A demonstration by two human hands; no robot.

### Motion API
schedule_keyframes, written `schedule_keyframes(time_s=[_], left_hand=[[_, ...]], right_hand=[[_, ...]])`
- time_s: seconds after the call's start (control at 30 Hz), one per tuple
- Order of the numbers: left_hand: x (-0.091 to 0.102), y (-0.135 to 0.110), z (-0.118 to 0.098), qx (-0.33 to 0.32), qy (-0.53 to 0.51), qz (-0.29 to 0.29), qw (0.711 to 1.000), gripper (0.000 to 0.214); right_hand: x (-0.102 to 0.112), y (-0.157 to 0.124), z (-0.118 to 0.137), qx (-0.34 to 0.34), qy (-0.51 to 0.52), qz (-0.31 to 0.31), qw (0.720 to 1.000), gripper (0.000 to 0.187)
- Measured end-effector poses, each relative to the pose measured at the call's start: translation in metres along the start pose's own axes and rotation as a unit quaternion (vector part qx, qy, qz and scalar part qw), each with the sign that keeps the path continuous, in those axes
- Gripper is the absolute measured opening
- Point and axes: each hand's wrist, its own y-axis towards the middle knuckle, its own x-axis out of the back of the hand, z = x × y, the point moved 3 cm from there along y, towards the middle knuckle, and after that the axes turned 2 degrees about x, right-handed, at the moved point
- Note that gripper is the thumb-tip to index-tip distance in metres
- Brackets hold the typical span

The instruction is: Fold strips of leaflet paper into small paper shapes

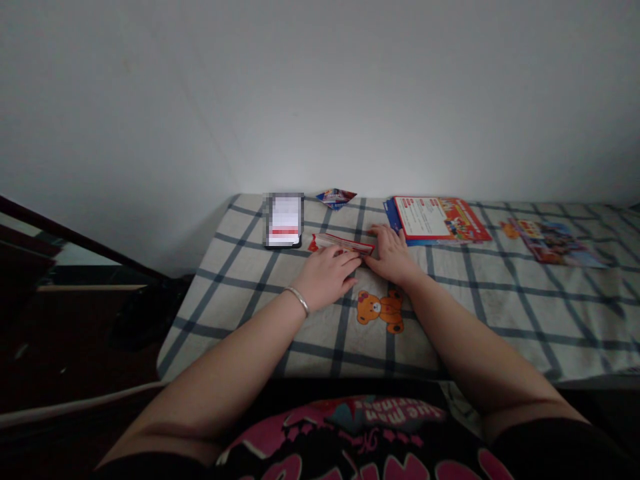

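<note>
A narrow folded strip of red and white printed paper [345,242] lies on the checked cloth in front of me. My left hand [330,275], with a silver bangle at its wrist, rests palm down, its fingers stretched across the near edge of the paper. At the strip's right end is my right hand [393,257], fingers extended and lying low, the thumb side touching the paper. My fingers cover part of the near edge. Just beyond sits a small folded paper piece [337,197], blue and red, with pointed ends.
A phone with a lit, blurred screen [285,221] lies back left. Printed sheets [425,219] are stacked right of my right hand, and another colourful sheet [557,243] lies farther right. The checked tablecloth [240,267] meets a white wall [320,100] behind.
</note>
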Motion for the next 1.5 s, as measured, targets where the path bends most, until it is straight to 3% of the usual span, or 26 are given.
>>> schedule_keyframes(time_s=[0.83,1.3,1.5], left_hand=[[0.002,-0.003,0.006,-0.014,0.003,0.006,1.0,0.031],[0.001,-0.006,0.012,-0.015,-0.005,-0.002,1.0,0.027],[0.002,-0.006,0.017,0.013,-0.008,0.001,1.0,0.025]], right_hand=[[0.001,0.002,-0.007,0.009,0.011,0.023,1.0,0.052],[0.002,0.003,0.001,0.083,0.038,-0.035,0.995,0.025],[0.003,0.006,0.008,0.079,0.043,-0.032,0.995,0.018]])
